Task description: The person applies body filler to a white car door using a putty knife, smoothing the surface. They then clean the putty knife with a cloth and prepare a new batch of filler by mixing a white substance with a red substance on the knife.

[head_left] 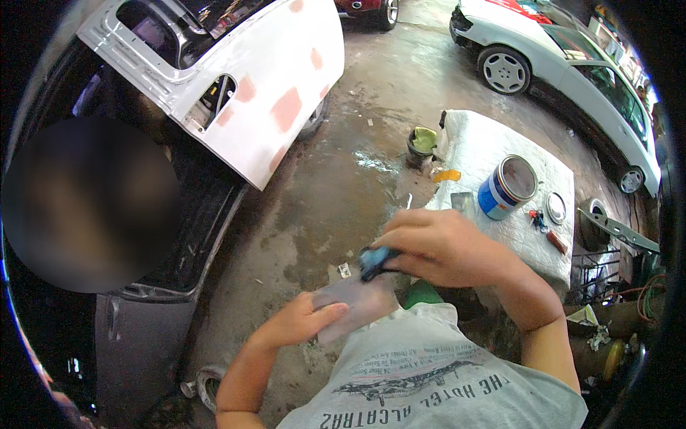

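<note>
My left hand (312,321) is closed on the near edge of a flat grey mixing plate (354,314), thumb on top, over my light grey T-shirt. My right hand (429,250) grips a blue-and-black tool (377,261), probably a scraper, just above the plate's far end; motion softens its outline. Beyond them a white padded surface (543,171) holds a large blue tin (504,189), a round lid (555,207), a grey flat piece (464,204), a yellow spreader (446,175) and small red and black items (539,223). A dark bucket (420,150) stands at its left.
A dark car (143,329) with a blurred patch over it is at left, beside an open white door (279,79) with pink patches. A white car (543,64) and a red car (368,13) stand behind. A metal level-like bar (618,232) and hoses (650,297) lie at right.
</note>
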{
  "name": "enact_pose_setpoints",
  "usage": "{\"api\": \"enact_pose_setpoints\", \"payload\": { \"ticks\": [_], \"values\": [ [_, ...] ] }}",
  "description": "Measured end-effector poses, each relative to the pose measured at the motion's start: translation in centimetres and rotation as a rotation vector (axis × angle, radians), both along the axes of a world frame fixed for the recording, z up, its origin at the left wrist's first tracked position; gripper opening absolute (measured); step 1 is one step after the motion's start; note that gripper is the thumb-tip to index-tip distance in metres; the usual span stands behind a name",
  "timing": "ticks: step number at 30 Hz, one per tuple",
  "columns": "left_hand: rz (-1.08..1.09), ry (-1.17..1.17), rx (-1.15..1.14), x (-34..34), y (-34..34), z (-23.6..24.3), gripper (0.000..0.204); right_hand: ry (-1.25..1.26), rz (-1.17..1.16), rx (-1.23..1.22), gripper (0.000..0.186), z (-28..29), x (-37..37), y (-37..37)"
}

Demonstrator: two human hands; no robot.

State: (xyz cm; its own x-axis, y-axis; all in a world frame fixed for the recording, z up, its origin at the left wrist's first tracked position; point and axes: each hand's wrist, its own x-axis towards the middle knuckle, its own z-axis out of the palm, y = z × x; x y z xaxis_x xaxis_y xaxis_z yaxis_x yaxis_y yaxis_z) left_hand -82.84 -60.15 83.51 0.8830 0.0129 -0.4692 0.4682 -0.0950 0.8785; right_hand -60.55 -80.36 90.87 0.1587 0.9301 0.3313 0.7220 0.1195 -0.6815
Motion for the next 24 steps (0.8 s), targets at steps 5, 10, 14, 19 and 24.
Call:
{"api": "enact_pose_setpoints", "payload": {
  "ticks": [5, 10, 14, 19, 24],
  "values": [
    [-0.009, -0.062, 0.035, 0.4, -1.7, -1.6, 0.030, -0.228, 0.194, -0.050, 0.018, -2.9, -1.6, 2.6],
    [-0.035, -0.204, 0.107, 0.4, -3.1, -1.7, 0.029, -0.262, 0.202, -0.029, 0.018, -5.5, -2.2, 3.0],
    [0.011, -0.305, 0.164, 0.6, -4.0, -2.7, 0.031, -0.231, 0.189, 0.017, 0.018, -5.9, -3.4, 3.4],
    [0.014, -0.074, 0.104, 0.0, -2.8, -1.3, 0.032, -0.257, 0.197, 0.004, 0.019, -5.9, -1.6, 2.5],
    [-0.034, -0.171, 0.117, 0.5, -4.0, -1.3, 0.030, -0.178, 0.222, 0.135, 0.020, -5.9, -3.7, 3.4]
  ]
}}
